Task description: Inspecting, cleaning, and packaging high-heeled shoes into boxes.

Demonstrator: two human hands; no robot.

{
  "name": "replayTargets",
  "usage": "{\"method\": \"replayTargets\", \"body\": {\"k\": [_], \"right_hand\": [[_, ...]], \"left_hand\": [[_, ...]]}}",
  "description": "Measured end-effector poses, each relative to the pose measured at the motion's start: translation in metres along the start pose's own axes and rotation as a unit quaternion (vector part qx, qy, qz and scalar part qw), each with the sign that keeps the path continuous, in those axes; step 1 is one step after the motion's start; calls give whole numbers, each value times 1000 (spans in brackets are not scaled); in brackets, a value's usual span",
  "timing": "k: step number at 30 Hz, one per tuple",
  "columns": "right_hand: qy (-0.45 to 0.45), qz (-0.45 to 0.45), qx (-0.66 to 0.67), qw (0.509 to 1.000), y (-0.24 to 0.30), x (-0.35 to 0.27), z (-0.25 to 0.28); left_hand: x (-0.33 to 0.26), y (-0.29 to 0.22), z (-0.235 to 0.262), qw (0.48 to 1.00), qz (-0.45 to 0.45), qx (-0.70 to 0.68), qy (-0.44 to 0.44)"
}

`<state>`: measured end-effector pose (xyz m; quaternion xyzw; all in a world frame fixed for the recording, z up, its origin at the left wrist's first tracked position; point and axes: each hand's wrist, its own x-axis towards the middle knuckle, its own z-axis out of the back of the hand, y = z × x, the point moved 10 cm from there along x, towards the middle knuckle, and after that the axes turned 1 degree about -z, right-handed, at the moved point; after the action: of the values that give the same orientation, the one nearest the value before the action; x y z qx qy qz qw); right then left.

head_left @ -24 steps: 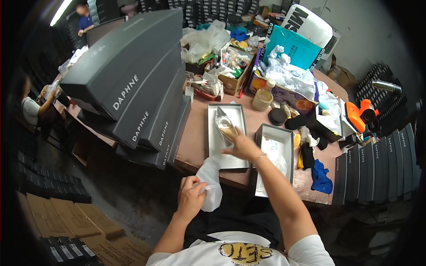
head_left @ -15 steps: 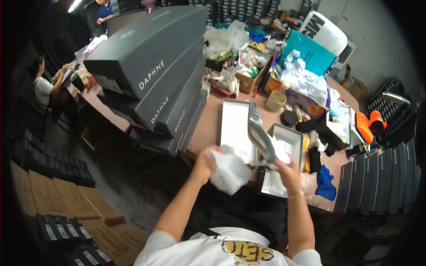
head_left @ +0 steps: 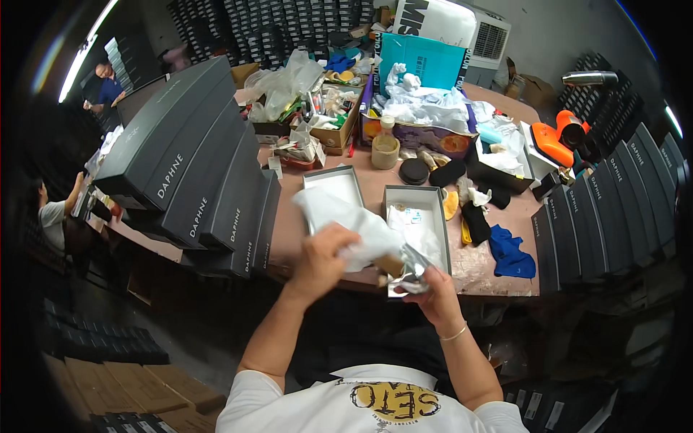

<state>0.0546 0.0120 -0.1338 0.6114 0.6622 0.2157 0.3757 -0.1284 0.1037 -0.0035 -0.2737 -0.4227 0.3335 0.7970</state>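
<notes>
My right hand [head_left: 439, 297] is closed around one end of a silver shoe [head_left: 414, 265], above the near end of an open shoe box. A white wrapper [head_left: 345, 216], soft like tissue or a thin pouch, lies over the far part of the shoe. My left hand [head_left: 321, 261], slightly blurred, grips the wrapper on its near side. Beneath, the grey-rimmed shoe box [head_left: 445, 242] holds white paper and a small packet. A white-lined box lid [head_left: 354, 180] lies left of it, partly hidden by the wrapper.
Dark shoe boxes [head_left: 209, 173] are stacked high at the left, with another row [head_left: 599, 209] at the right. A blue cloth [head_left: 511, 252], a jar [head_left: 385, 153], round black tins [head_left: 413, 172] and an orange tool [head_left: 552, 144] sit on the table. Paper-filled boxes stand behind.
The white wrapper has moved up from beside the shoe to over its far part. The shoe has tipped from upright to lying toward the left. My view has shifted.
</notes>
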Motion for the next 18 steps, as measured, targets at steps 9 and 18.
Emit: {"method": "replayTargets", "body": {"k": [9,18], "right_hand": [[-11,-106,243,964,-42,-14,26],[-10,-57,163,985,-21,-18,2]], "left_hand": [[13,16,1,993,7,109,-31],[-11,-57,-25,996,-84,30,13]]}}
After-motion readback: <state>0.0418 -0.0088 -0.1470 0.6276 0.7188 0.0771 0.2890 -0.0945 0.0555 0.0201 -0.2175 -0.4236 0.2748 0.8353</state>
